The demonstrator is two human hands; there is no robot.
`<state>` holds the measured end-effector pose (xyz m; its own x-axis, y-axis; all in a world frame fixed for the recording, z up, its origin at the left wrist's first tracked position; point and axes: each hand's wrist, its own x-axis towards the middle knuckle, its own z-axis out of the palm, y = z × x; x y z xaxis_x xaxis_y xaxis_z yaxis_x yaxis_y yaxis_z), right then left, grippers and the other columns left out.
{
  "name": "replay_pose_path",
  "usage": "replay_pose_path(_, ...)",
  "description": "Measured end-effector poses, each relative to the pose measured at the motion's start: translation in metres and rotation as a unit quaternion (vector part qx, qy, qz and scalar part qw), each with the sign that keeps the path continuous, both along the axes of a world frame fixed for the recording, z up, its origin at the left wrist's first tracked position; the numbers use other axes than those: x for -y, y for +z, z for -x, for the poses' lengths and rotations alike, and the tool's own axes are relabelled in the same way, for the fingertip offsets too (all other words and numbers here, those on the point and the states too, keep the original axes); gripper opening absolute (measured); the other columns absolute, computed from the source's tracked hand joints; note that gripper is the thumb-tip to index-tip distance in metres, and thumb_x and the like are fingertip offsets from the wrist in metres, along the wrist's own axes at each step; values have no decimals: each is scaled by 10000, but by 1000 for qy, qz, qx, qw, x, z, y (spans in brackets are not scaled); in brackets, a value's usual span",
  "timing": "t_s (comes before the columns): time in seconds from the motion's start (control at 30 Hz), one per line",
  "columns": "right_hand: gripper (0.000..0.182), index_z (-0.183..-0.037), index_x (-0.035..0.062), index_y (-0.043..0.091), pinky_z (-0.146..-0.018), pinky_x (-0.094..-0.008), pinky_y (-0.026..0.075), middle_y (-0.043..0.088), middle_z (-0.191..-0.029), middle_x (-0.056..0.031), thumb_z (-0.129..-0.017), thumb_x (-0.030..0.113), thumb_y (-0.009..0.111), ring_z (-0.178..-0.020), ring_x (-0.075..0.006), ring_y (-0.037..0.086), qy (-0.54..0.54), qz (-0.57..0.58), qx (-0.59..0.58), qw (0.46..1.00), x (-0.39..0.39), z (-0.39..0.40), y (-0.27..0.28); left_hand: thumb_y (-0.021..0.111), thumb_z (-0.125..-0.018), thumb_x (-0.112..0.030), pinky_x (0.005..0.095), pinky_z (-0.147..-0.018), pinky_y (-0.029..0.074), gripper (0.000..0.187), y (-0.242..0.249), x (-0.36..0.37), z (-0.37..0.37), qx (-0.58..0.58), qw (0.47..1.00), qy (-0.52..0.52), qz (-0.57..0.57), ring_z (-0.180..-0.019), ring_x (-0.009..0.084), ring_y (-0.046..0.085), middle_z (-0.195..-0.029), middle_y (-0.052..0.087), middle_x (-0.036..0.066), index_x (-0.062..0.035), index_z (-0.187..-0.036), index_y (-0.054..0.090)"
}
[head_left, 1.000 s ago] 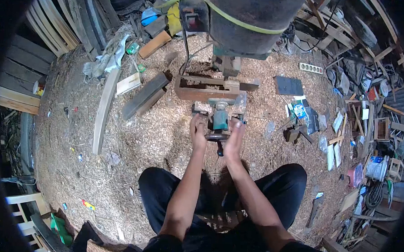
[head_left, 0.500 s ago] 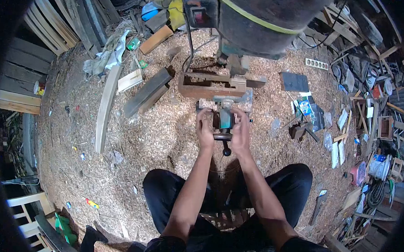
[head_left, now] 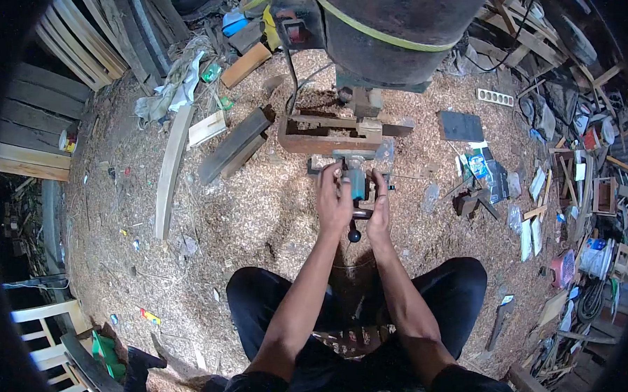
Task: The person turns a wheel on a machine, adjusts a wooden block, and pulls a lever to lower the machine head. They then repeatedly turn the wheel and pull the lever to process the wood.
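The hands (head_left: 356, 201) hide much of the teal vise (head_left: 358, 184).

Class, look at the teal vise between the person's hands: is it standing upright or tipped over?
Upright. The teal vise stands on the sawdust, with the left hand and right hand at either side.

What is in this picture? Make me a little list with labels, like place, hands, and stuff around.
place: floor covered in wood shavings
left hand: on the left side of the teal vise
right hand: on the vise's right side, by its round handle
behind vise: rusty metal frame, big dark drum
left of vise: pale curved plank
right: scrap wood pile
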<state>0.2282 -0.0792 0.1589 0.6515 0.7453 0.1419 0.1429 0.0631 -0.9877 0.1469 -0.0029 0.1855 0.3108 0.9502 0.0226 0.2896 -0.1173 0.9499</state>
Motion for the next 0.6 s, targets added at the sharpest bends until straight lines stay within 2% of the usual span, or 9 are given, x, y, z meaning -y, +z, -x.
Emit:
replay_pose_path(0.17,973,-1468,-37,333,-1172,-474,213,371,-1497,-234,-925,767,254,-1415,-358,326,21,61,117,991,-1,1,21,348,-892,-128,362,-1062,364,416,-44,-5,14,166,978,60,111,-1180,263,524,-1245,582,145,30,-1207,570)
replay_pose_path(0.27,985,-1486,-14,304,-1173,-457,204,433,-1453,-219,-921,785,188,-1404,-329,348,15,23,16,999,-5,3,27,342,-891,-112,359,-1064,359,417,-50,-7,17,163,981,41,96,-1180,257,524,-1243,585,148,34,-1210,568)
replay_pose_path(0.3,1002,-1496,-7,278,-1172,-482,217,400,-1474,-218,-904,801,241,-1394,-343,356,20,-22,-42,999,-4,-1,15,402,-905,-111,374,-1066,360,374,-53,-8,18,155,984,30,87,-1190,279,518,-1254,573,153,7,-1217,572)
replay_pose_path(0.4,976,-1503,11,272,-1176,-462,219,421,-1456,-215,-916,788,221,-1389,-326,364,-7,-78,-243,967,4,-12,6,463,-920,-166,385,-1066,352,367,-23,-10,16,-15,1000,-22,-7,-1181,288,509,-1229,569,159,-11,-1235,571)
replay_pose_path(0.43,897,-1503,18,280,-1175,-438,235,442,-1442,-208,-960,728,208,-1381,-311,375,-3,-67,-194,979,2,-14,-1,549,-930,-194,432,-1059,370,352,-3,-9,13,-84,996,-31,-1,-1230,359,486,-1283,530,192,-48,-1250,553)
replay_pose_path(0.53,823,-1501,24,292,-1170,-426,249,450,-1438,-205,-997,669,207,-1371,-308,389,13,-70,-156,985,2,-5,-17,543,-945,-234,449,-1053,374,384,12,-6,-5,-78,995,-46,-33,-1233,376,493,-1289,530,211,-39,-1275,536)
replay_pose_path(0.57,787,-1502,24,297,-1165,-415,260,432,-1454,-206,-1014,635,210,-1364,-309,399,16,-69,-153,986,1,-7,-23,542,-954,-261,457,-1044,384,398,-3,-6,-4,-38,998,-6,56,-1222,388,508,-1282,544,210,-32,-1280,535)
replay_pose_path(0.6,824,-1512,26,280,-1170,-422,246,427,-1461,-211,-998,663,188,-1376,-310,386,19,-44,-140,989,2,-6,-19,540,-954,-258,458,-1042,387,398,-5,-6,-3,-37,999,-14,36,-1209,389,515,-1274,550,210,-29,-1279,536)
